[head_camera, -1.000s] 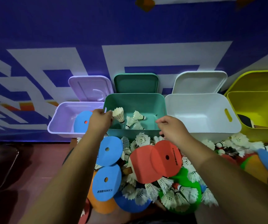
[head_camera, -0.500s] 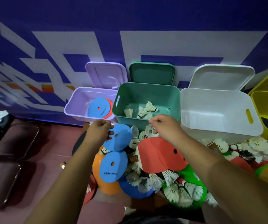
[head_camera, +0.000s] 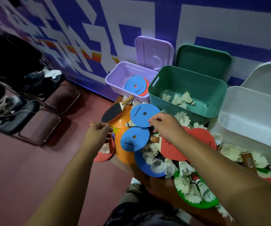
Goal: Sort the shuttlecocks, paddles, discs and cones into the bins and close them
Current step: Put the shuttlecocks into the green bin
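Here, the pile of gear lies just in front of the green bin (head_camera: pixel 196 82), and both hands are over it. The right hand (head_camera: pixel 165 126) is close before the green bin's near wall, its fingers bent down and closed against the thumb, pinching the right edge of the upper blue disc (head_camera: pixel 141 114). That disc lies nearly flat and overlaps the lower blue disc (head_camera: pixel 134 141), which rests on an orange cone (head_camera: pixel 123 152) a little further out from the green bin. The left hand (head_camera: pixel 97 134) hovers beyond the cone, well out from the green bin's left front corner, its fingers curled close together (whether they pinch anything I cannot tell). A black paddle (head_camera: pixel 112 114) lies against the cone on the side nearer that same corner.

Inside the green bin lie a few shuttlecocks (head_camera: pixel 179 99). Many more are scattered in front of it, around a red paddle (head_camera: pixel 192 144) under the right forearm and on a green disc (head_camera: pixel 198 205) furthest out. The lilac bin (head_camera: pixel 113 84) stands just left of the green bin and holds another blue disc (head_camera: pixel 131 82). The white bin (head_camera: pixel 254 115) stands just right of it. The lilac lid (head_camera: pixel 154 49), green lid (head_camera: pixel 203 60) and white lid (head_camera: pixel 267 75) stand upright behind.
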